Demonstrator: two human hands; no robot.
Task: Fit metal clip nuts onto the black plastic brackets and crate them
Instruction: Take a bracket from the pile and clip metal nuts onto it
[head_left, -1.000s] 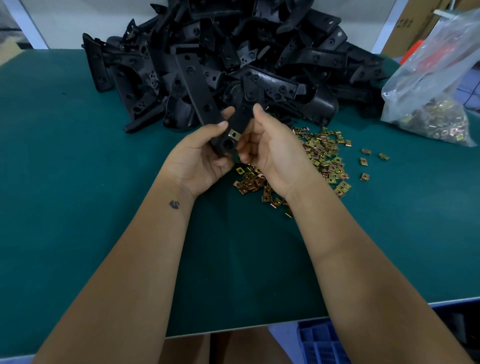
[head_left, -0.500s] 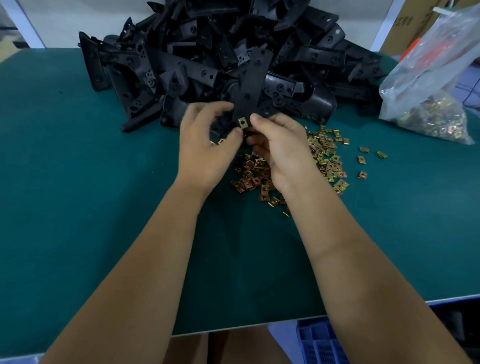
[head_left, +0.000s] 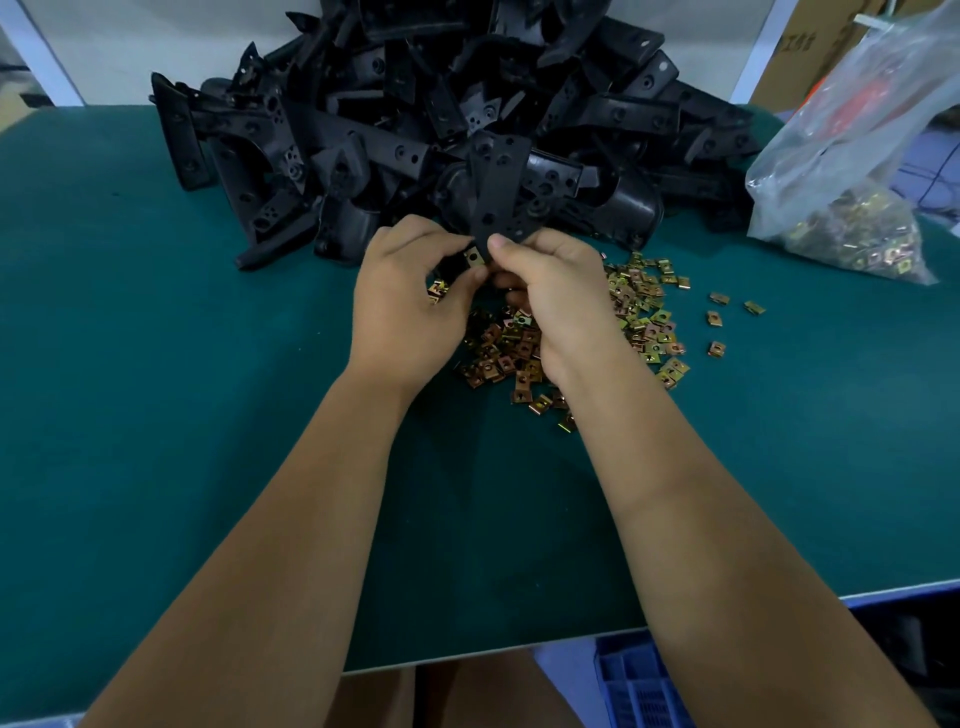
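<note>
Clip nut seated on lower edge of upright black bracket, pinched between left hand and right hand above loose nuts. Probably stiff, light; best gripped by flat faces.

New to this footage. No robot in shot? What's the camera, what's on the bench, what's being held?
There is no robot: a person works with bare hands, filmed by one wide camera worn on the head, looking forward and down. The left hand and right hand together hold a black bracket upright, and a metal clip nut sits at its lower edge between the fingertips. On the green table lie a big heap of black brackets, a loose scatter of brass-coloured clip nuts, and at far right a clear bag with more nuts. The corner of a blue crate shows below the table's near edge.
</note>
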